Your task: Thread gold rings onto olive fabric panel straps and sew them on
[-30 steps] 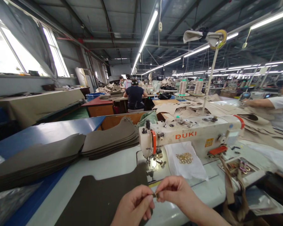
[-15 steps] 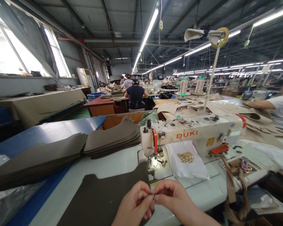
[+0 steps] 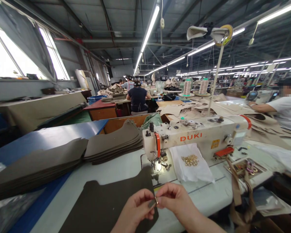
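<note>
My left hand [image 3: 139, 207] is closed in a pinch on a small olive fabric tab [image 3: 151, 204]. A small gold metal ring [image 3: 156, 200] sits at the end of the tab, pinched by my right hand [image 3: 172, 201]. Both hands meet just in front of the sewing machine [image 3: 196, 136]. Beneath them a dark olive cut panel [image 3: 106, 197] lies flat, its far corner reaching close to the needle area. More gold rings [image 3: 190, 160] are heaped on a white sheet [image 3: 201, 173] beside the machine's arm.
Stacked olive panels [image 3: 113, 140] lie left of the machine, and another stack [image 3: 36, 158] lies nearer. A tray [image 3: 259, 176] of small parts is at the right, with brown straps [image 3: 236, 191] hanging there. A co-worker [image 3: 285, 106] sits at the right; another person [image 3: 137, 98] is ahead.
My fingers have shifted slightly, and more of the tab and ring now shows between them. The whole view has moved a little.
</note>
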Action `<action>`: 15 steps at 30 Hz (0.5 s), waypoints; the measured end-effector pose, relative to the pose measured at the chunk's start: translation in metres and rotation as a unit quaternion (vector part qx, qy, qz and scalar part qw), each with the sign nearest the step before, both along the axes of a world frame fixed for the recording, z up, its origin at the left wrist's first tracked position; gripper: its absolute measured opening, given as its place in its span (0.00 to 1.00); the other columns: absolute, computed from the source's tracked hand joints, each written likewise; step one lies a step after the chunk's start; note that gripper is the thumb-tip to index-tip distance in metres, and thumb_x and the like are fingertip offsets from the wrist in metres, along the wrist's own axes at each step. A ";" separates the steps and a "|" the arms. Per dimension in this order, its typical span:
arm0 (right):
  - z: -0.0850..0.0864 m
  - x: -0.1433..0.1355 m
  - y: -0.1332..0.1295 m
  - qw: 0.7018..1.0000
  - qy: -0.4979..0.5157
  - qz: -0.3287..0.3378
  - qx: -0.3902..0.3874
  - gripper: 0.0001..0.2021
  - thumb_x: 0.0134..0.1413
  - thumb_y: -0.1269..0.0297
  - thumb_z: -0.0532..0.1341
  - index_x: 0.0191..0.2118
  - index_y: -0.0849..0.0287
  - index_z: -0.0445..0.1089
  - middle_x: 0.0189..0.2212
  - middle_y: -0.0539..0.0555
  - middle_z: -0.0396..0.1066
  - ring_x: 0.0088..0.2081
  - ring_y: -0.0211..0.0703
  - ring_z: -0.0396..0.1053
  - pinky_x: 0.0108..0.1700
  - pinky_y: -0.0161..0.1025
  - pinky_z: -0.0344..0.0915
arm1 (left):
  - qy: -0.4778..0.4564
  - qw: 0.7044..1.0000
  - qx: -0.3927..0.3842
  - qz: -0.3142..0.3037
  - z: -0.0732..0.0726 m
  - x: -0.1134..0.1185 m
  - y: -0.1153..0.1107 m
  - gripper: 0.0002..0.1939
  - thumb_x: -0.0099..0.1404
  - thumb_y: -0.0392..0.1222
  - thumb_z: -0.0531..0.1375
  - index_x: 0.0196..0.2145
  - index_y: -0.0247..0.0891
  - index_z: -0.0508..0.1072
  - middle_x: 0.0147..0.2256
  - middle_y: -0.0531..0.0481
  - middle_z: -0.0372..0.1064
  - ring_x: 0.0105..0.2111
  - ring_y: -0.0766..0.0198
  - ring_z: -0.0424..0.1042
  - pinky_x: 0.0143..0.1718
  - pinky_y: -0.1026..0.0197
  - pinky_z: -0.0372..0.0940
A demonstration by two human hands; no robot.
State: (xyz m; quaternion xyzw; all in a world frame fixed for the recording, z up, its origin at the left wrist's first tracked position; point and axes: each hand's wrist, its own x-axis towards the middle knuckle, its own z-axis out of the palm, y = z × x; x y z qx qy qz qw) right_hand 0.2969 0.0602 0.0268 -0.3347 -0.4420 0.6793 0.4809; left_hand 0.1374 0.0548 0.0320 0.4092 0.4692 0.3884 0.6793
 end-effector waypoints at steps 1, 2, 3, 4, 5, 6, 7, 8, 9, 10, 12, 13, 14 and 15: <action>-0.001 0.000 0.000 1.000 0.002 0.008 -0.001 0.17 0.32 0.55 0.74 0.26 0.62 0.74 0.19 0.50 0.71 0.24 0.37 0.69 0.29 0.34 0.65 | 0.004 1.000 -0.003 -0.001 0.000 -0.001 0.001 0.24 0.38 0.55 0.72 0.23 0.34 0.69 0.18 0.54 0.67 0.18 0.72 0.62 0.21 0.68 0.57; -0.002 0.001 0.000 1.000 0.005 0.017 -0.001 0.17 0.32 0.55 0.74 0.26 0.62 0.74 0.20 0.50 0.71 0.24 0.37 0.69 0.29 0.34 0.66 | 0.006 1.000 -0.003 -0.002 0.000 -0.001 0.002 0.24 0.37 0.55 0.72 0.23 0.35 0.69 0.18 0.54 0.67 0.18 0.72 0.62 0.21 0.68 0.57; -0.003 0.001 -0.001 1.000 0.007 0.023 -0.002 0.17 0.32 0.55 0.74 0.26 0.62 0.74 0.20 0.51 0.71 0.23 0.37 0.69 0.29 0.35 0.66 | 0.006 1.000 -0.001 -0.004 0.001 -0.001 0.003 0.24 0.36 0.55 0.72 0.23 0.35 0.69 0.18 0.55 0.67 0.19 0.71 0.62 0.21 0.68 0.57; -0.004 0.001 -0.001 1.000 0.008 0.026 -0.002 0.17 0.32 0.55 0.74 0.26 0.62 0.74 0.20 0.51 0.71 0.23 0.37 0.69 0.29 0.35 0.66 | 0.004 1.000 0.003 -0.007 0.001 -0.001 0.003 0.25 0.36 0.55 0.72 0.24 0.36 0.69 0.18 0.55 0.67 0.19 0.71 0.63 0.21 0.68 0.57; -0.005 0.001 -0.001 1.000 0.008 0.027 -0.002 0.17 0.32 0.55 0.74 0.26 0.62 0.74 0.20 0.51 0.71 0.23 0.37 0.69 0.29 0.35 0.66 | 0.002 1.000 0.009 -0.012 0.002 -0.002 0.004 0.25 0.35 0.55 0.72 0.24 0.36 0.69 0.18 0.54 0.67 0.20 0.71 0.63 0.21 0.68 0.57; -0.005 0.001 -0.002 1.000 0.007 0.026 -0.002 0.17 0.32 0.55 0.74 0.26 0.62 0.74 0.20 0.51 0.71 0.23 0.37 0.69 0.29 0.35 0.66 | 0.001 1.000 0.014 -0.018 0.003 -0.001 0.004 0.25 0.35 0.55 0.72 0.24 0.36 0.69 0.19 0.54 0.67 0.20 0.70 0.63 0.21 0.68 0.57; -0.006 0.000 -0.002 1.000 0.007 0.024 -0.003 0.17 0.32 0.55 0.74 0.26 0.62 0.74 0.20 0.51 0.71 0.23 0.38 0.69 0.29 0.35 0.66 | 0.001 1.000 0.018 -0.022 0.005 -0.001 0.003 0.25 0.36 0.56 0.72 0.24 0.36 0.69 0.19 0.54 0.67 0.20 0.70 0.63 0.21 0.68 0.57; -0.006 0.000 -0.002 1.000 0.006 0.023 -0.004 0.17 0.32 0.55 0.74 0.25 0.62 0.74 0.20 0.51 0.71 0.23 0.38 0.69 0.29 0.35 0.66 | 0.004 0.999 0.023 -0.025 0.006 -0.001 0.003 0.25 0.36 0.56 0.72 0.24 0.36 0.69 0.19 0.54 0.68 0.20 0.70 0.63 0.21 0.67 0.56; -0.006 -0.001 -0.002 1.000 0.006 0.022 -0.005 0.17 0.31 0.54 0.74 0.25 0.62 0.73 0.20 0.50 0.71 0.23 0.38 0.69 0.29 0.35 0.66 | 0.008 0.999 0.026 -0.027 0.008 -0.001 0.003 0.24 0.37 0.55 0.72 0.24 0.36 0.68 0.19 0.54 0.68 0.20 0.70 0.63 0.22 0.67 0.56; -0.006 -0.001 -0.002 1.000 0.005 0.022 -0.005 0.17 0.31 0.54 0.74 0.25 0.62 0.73 0.19 0.50 0.71 0.23 0.38 0.69 0.29 0.35 0.66 | 0.012 0.999 0.028 -0.030 0.010 -0.001 0.002 0.24 0.37 0.55 0.72 0.23 0.36 0.68 0.20 0.53 0.68 0.20 0.70 0.63 0.22 0.67 0.56; -0.007 -0.002 -0.002 1.000 0.001 0.022 -0.003 0.18 0.31 0.54 0.74 0.25 0.62 0.73 0.20 0.50 0.71 0.24 0.38 0.69 0.29 0.35 0.66 | 0.020 0.999 0.030 -0.040 0.014 -0.001 0.001 0.23 0.38 0.55 0.71 0.22 0.36 0.67 0.20 0.53 0.68 0.21 0.69 0.63 0.23 0.66 0.56; -0.007 -0.002 -0.002 1.000 -0.002 0.023 -0.001 0.18 0.32 0.54 0.73 0.25 0.62 0.73 0.20 0.50 0.71 0.24 0.38 0.69 0.29 0.35 0.65 | 0.025 0.998 0.030 -0.048 0.016 0.000 0.001 0.23 0.38 0.54 0.71 0.22 0.36 0.67 0.20 0.53 0.68 0.21 0.69 0.63 0.23 0.66 0.56; -0.006 -0.002 -0.003 1.000 -0.007 0.025 0.002 0.18 0.33 0.53 0.73 0.25 0.62 0.72 0.20 0.50 0.71 0.24 0.39 0.69 0.29 0.35 0.65 | 0.034 0.997 0.032 -0.055 0.017 0.000 0.000 0.22 0.38 0.54 0.71 0.21 0.36 0.67 0.20 0.53 0.67 0.21 0.69 0.63 0.24 0.66 0.56; -0.006 -0.002 -0.004 1.000 -0.014 0.027 0.007 0.17 0.34 0.53 0.73 0.26 0.62 0.72 0.20 0.50 0.71 0.25 0.38 0.69 0.30 0.35 0.65 | 0.047 0.996 0.036 -0.059 0.018 -0.001 0.000 0.21 0.39 0.53 0.70 0.21 0.36 0.66 0.19 0.53 0.66 0.21 0.69 0.62 0.24 0.65 0.56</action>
